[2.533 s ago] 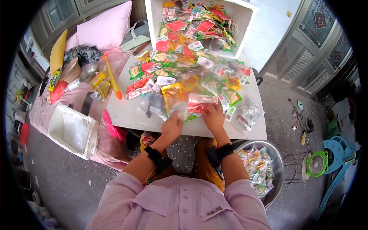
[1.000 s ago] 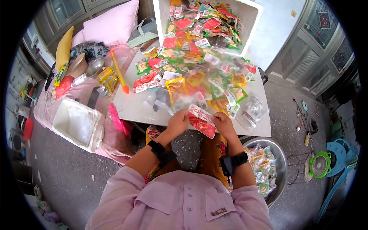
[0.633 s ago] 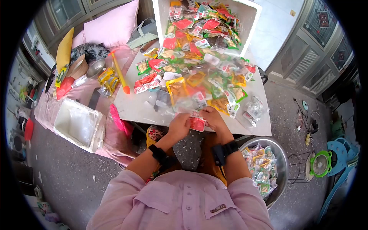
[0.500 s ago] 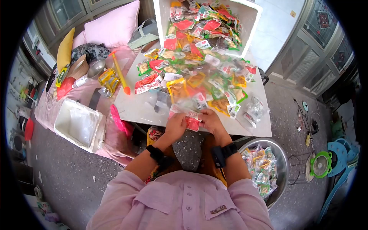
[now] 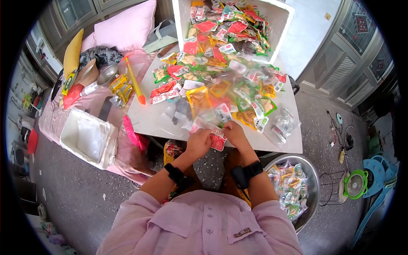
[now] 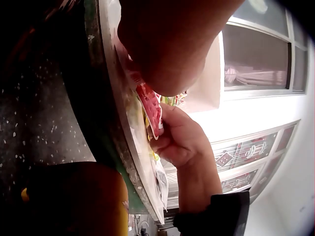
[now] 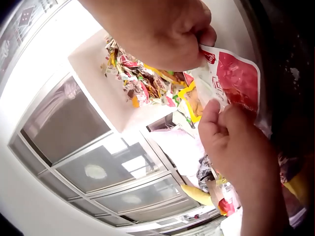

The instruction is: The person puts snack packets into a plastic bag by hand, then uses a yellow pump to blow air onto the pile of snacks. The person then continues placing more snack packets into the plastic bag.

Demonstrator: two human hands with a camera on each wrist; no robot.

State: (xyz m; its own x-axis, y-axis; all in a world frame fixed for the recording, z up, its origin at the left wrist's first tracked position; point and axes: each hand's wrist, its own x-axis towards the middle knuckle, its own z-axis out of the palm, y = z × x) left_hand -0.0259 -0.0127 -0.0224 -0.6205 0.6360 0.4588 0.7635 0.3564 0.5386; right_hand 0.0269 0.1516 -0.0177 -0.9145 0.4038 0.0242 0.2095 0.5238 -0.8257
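Both hands are at the near edge of the table, holding one red-and-white printed food packet between them. My left hand pinches its left side; in the right wrist view the thumb and finger of this left hand meet at the packet's edge. My right hand grips the opposite upper corner, fingers curled, as the right wrist view shows the packet stretched below that fist. In the left wrist view the packet is seen nearly edge-on, partly covered by the left hand. A yellow-edged packet lies just beyond.
A white foam box, tipped toward me, spills many packets over the table. Clear plastic wrappers lie at the right. Below stands a metal basin of bagged packets. Another foam box sits on the pink-covered seat at the left.
The red-and-white packet has come from the pile to the table's near edge, was held face-up there, then lowered and turned. It now tilts down to the right, both hands still on it.
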